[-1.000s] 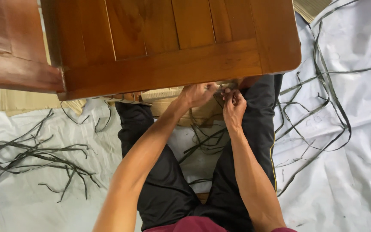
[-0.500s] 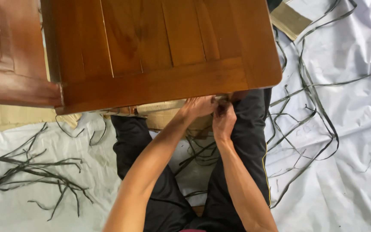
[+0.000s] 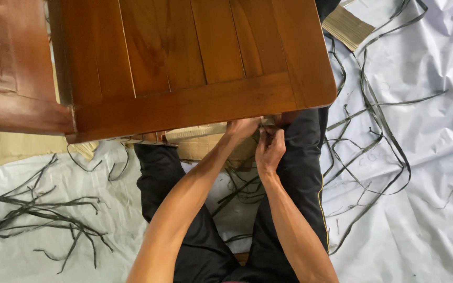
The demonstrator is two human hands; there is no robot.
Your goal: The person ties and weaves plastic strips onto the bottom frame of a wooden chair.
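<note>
White sheeting (image 3: pixel 425 199), crumpled and creased, covers the floor under everything in the head view. Both hands meet at the near edge of a brown wooden tabletop (image 3: pixel 184 57), just below its rounded right corner. The left hand (image 3: pixel 243 127) reaches up under that edge, its fingers curled and partly hidden by the wood, so whether it clamps anything cannot be told. The right hand (image 3: pixel 269 152) sits just below and to the right of it, touching it, with fingertips pinched together on something small and dark; what that is cannot be made out. Directly left of the hands, a piece of tan cardboard (image 3: pixel 200 141) lies beneath the table edge and across the person's lap. Black trousers (image 3: pixel 300 173) run under both forearms. Below the hands, between the knees, a few dark flat strips (image 3: pixel 239 191) trail over the sheeting. More of these strips (image 3: pixel 373 115) loop well to the right of the hands, and another tangle (image 3: pixel 32 215) lies far off to the left. Above and right of the grip, beyond the table corner, rests a ribbed cardboard scrap (image 3: pixel 347 26).
</note>
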